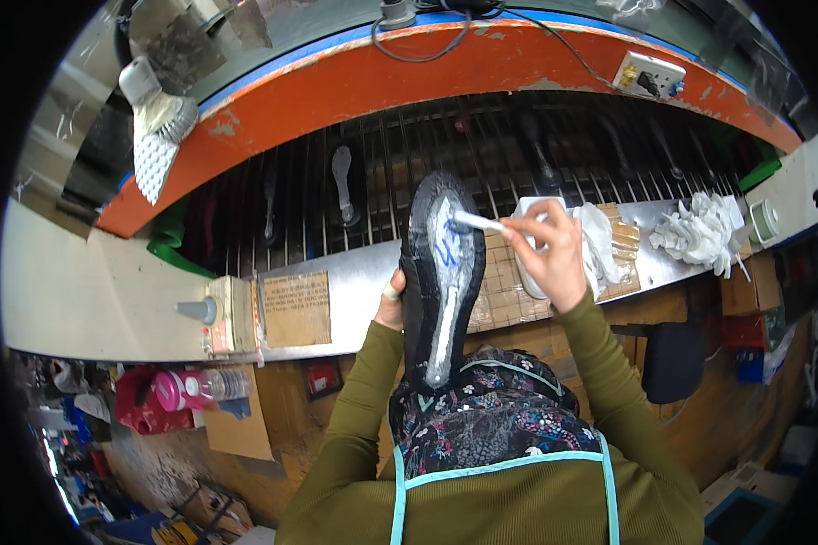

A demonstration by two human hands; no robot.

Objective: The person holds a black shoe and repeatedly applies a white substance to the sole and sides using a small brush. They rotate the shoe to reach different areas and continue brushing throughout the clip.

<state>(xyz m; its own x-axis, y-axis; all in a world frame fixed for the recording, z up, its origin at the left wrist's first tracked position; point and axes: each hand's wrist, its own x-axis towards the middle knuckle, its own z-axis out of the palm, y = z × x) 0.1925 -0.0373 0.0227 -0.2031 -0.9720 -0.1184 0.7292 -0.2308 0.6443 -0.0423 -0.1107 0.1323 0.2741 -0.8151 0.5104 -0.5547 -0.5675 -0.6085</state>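
Observation:
A long black shoe [472, 263] stands bottom side up before me, its wide toe end pointing away and its narrow heel end near my apron. Down its middle runs a whitish strip with blue pen marks. My left hand [392, 302] grips its left edge, a white wrap round the thumb; most of the fingers are hidden behind it. Pinched in my right hand [554, 254] is a white-handled brush [483, 222], whose head touches the wide part of the bottom. Under that hand a white container [528, 277] shows in part.
Beyond the metal ledge [364, 304], dark sole-shaped pieces [342, 182] lie on a barred rack below an orange beam [309, 86]. Crumpled white cloth [700, 234] lies right, cardboard [297, 309] left, beside a block with a grey cone [196, 310]. A pink-lidded bottle [218, 386] is lower left.

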